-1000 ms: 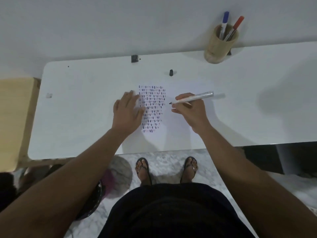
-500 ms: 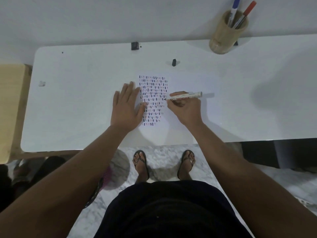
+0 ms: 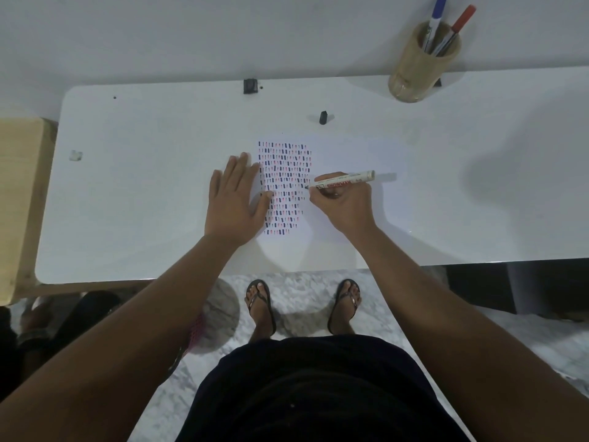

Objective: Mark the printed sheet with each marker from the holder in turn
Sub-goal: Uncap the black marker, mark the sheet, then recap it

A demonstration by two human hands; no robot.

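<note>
I see the printed sheet [image 3: 334, 161] lying flat on the white table [image 3: 143, 186], near the table's front edge and roughly at its middle. The left part of the sheet carries a block of short dashes in dark blue and pink-red rows; the right part is blank.

My left hand [image 3: 234, 202] lies palm down, fingers spread and extended, on the sheet's left margin. The thumb overlaps the dash block's left edge. It grips nothing; it presses flat.

My right hand [image 3: 342, 204] is closed around a white-barrelled marker [image 3: 341, 180], pinched between thumb and fingers. The marker is uncapped, lying almost level, tip pointing left. Its dark tip sits at the right edge of the dash block, about halfway down the rows. I cannot tell for certain whether the tip touches the paper.

A black marker cap [image 3: 323, 117] stands on the table beyond the sheet, apart from it. A small black square object [image 3: 250, 86] sits at the table's far edge, against the wall.

The wooden holder [image 3: 417, 71], a cylindrical cup, stands at the far right of the table, well apart from the sheet. In it I see a blue-capped marker [image 3: 437, 14] and a red-capped marker [image 3: 460, 22], both upright and leaning slightly right.

A small pale scrap [image 3: 76, 155] lies near the table's left end.
</note>
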